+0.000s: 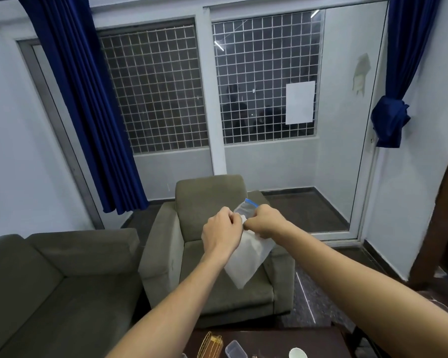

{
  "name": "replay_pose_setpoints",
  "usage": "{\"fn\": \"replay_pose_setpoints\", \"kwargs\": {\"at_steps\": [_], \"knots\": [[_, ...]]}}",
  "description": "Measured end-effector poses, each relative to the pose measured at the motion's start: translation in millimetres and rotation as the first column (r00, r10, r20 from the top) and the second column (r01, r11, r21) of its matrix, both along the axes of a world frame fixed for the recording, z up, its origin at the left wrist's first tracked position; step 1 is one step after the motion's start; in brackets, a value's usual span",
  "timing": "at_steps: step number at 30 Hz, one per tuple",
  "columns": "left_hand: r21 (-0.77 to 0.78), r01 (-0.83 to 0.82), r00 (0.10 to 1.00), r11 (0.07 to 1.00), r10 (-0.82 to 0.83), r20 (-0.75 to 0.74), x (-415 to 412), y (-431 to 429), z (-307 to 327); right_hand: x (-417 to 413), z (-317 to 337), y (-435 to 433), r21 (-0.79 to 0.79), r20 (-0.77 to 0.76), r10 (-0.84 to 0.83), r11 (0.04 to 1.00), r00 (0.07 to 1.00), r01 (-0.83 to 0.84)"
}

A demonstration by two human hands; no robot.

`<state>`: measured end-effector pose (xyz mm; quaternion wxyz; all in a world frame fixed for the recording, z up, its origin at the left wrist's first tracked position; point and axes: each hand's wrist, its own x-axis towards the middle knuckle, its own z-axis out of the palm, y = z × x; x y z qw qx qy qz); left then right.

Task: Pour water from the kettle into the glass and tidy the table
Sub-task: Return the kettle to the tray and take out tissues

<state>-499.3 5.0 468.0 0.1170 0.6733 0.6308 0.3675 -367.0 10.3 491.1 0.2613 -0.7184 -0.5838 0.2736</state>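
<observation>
I hold a clear plastic zip bag (246, 259) with a blue seal strip up in the air in front of the armchair. My left hand (221, 232) pinches the bag's top edge on the left. My right hand (265, 222) pinches the same edge just beside it, fingers curled over the seal. The bag hangs down and to the right below both hands. No kettle or glass shows in this view. Only the far edge of the dark table (318, 339) appears at the bottom.
On the table's edge stand a gold wire holder (211, 344), a clear plastic box (236, 350) and a white cup (298, 353). A grey armchair (181, 267) faces me, a grey sofa (49, 280) sits at the left. A glass door (347, 140) is at the right.
</observation>
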Motion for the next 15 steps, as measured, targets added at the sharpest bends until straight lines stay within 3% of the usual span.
{"fn": "replay_pose_setpoints", "kwargs": {"at_steps": [8, 15], "knots": [[0.076, 0.119, 0.987, 0.990, -0.110, -0.114, 8, -2, 3, 8, -12, 3, -0.205, -0.394, -0.126, 0.978, 0.911, 0.047], [-0.025, 0.312, 0.950, 0.950, -0.311, 0.016, 10, 4, 8, 13, -24, 9, -0.398, -0.439, -0.231, 0.917, 0.868, 0.043]]}}
